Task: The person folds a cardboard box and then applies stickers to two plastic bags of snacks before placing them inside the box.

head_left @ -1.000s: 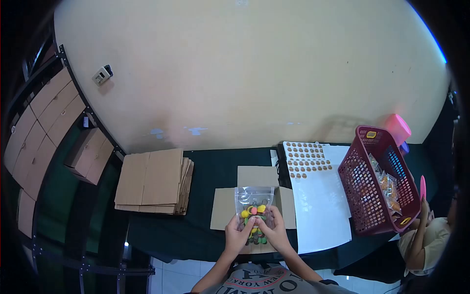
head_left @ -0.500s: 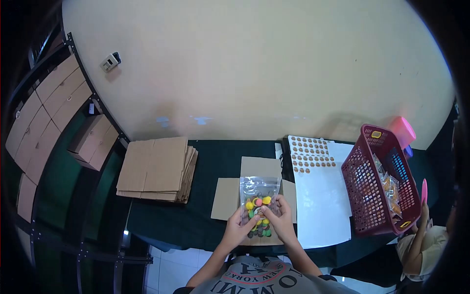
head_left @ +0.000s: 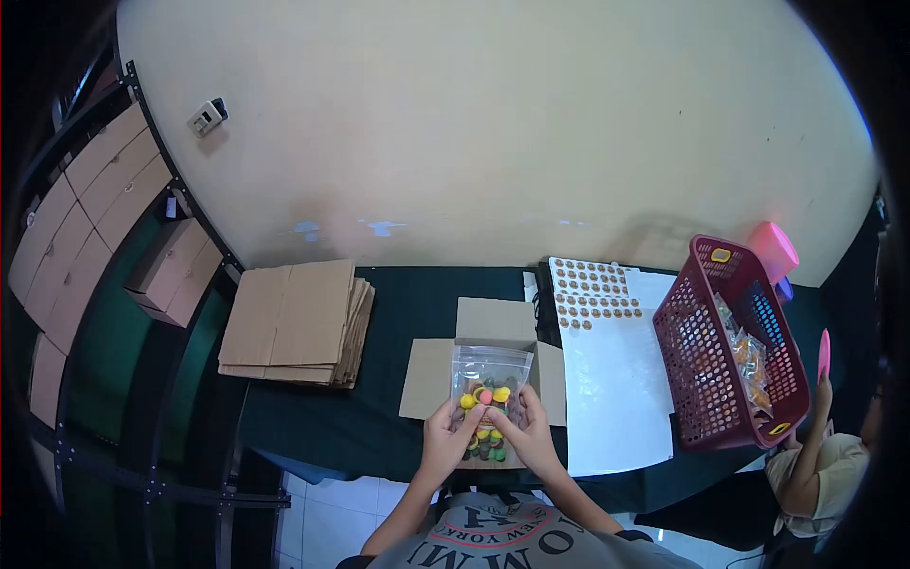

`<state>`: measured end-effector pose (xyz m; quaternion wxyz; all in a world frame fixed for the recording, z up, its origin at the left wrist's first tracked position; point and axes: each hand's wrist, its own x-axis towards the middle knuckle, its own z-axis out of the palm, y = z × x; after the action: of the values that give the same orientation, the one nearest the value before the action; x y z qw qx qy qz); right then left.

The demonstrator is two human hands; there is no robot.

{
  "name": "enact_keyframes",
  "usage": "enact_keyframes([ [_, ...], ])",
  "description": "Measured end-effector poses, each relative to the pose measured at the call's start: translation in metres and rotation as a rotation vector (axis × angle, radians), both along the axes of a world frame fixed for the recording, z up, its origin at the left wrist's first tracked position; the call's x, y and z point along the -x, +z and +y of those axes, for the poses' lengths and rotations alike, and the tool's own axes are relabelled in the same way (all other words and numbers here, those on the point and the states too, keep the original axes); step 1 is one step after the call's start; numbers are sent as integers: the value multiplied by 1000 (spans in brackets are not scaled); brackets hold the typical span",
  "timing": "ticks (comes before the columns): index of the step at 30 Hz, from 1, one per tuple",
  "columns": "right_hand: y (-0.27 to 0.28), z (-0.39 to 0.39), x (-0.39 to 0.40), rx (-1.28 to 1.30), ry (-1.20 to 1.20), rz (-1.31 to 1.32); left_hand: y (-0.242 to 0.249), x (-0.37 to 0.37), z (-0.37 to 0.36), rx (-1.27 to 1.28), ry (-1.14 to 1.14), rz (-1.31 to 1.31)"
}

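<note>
A clear zip bag of colourful round pieces, yellow, red, green and dark, is held upright in front of my body. My left hand grips its left side and my right hand its right side. Both thumbs press on the front of the bag near its middle, where they cover a small label. Behind and under the bag lies an open cardboard box with its flaps spread out; the bag hides most of its inside.
Folded cardboard is stacked at the left. Right of the box lie white sheets with rows of round stickers. A maroon basket holds packets. A co-worker at the far right holds something pink.
The view has shifted slightly. My thumbs have moved closer together on the front of the bag, covering more of the label. Both hands still hold the bag.
</note>
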<state>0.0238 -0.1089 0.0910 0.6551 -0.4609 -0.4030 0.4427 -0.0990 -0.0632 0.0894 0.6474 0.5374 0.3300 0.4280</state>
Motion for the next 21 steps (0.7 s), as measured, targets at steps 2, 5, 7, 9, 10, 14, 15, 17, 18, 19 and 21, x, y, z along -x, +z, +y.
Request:
enact_keyframes([
  [2, -9, -1, -4, 2, 38, -14, -3, -2, 1, -17, 31, -6],
  [5, -11, 0, -4, -11, 89, -55, -5, -1, 1, -24, 72, 8],
  [7, -6, 2, -3, -33, 93, -83, -6, 2, 3, -19, 75, 28],
  [9, 0, 2, -5, 36, 85, -66, -9, 4, 4, -1, 9, 20],
  [10, -1, 3, -3, 28, 39, -70, -7, 1, 3, -17, -15, -76],
  [14, -2, 8, -9, -24, 31, -8, 3, 4, 6, -10, -95, -41],
  [15, -2, 9, -12, -7, 67, -52, 1, 7, 8, 48, -109, -56],
  [17, 1, 11, -15, 12, 101, -98, -4, 14, 15, 108, -125, -72],
  [18, 4, 10, -15, 13, 106, -95, -8, 18, 19, 128, -182, -66],
  [19, 5, 10, -15, 16, 113, -92, -10, 20, 21, 150, -238, -59],
  [21, -5, 13, -17, 4, 108, -87, -7, 17, 19, 160, -206, -97],
])
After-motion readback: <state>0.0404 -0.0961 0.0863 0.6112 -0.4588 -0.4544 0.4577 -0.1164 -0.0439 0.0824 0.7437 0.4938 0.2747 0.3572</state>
